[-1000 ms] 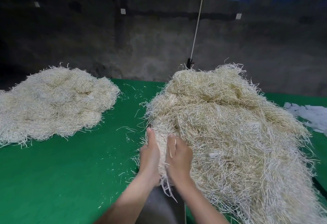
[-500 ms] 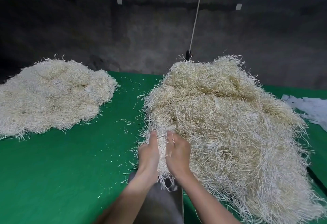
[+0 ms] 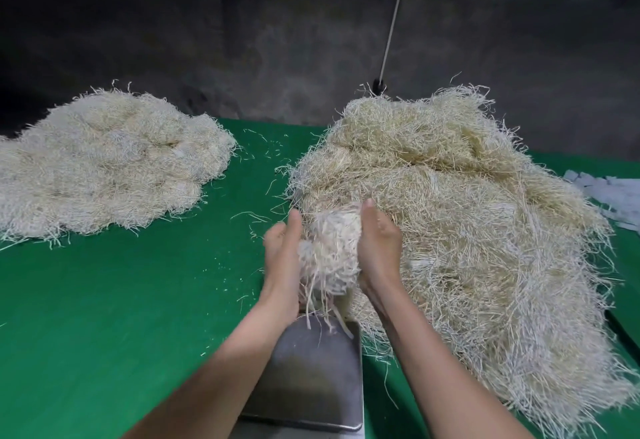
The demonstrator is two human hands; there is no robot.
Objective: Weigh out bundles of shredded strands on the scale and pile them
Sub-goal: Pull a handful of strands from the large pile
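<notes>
A small bundle of pale shredded strands point(image 3: 332, 248) is lifted between my two hands at the near left edge of the large loose heap point(image 3: 467, 230). My left hand point(image 3: 282, 258) holds the bundle's left side and my right hand point(image 3: 379, 248) its right side, thumbs up, fingers hidden in the strands. Loose ends dangle from the bundle onto the far edge of the steel scale plate point(image 3: 311, 376), which sits below my wrists. A second, flatter pile of strands point(image 3: 104, 168) lies at the far left of the green table point(image 3: 121, 300).
White paper slips point(image 3: 609, 192) lie at the table's right edge. A thin cord point(image 3: 391, 29) hangs down the dark wall behind the heap. Stray strands dot the green surface between the two piles.
My hands, pressed into the heap's edge before, have drawn a bundle out and raised it, moving apart around it. The scale plate shows more now.
</notes>
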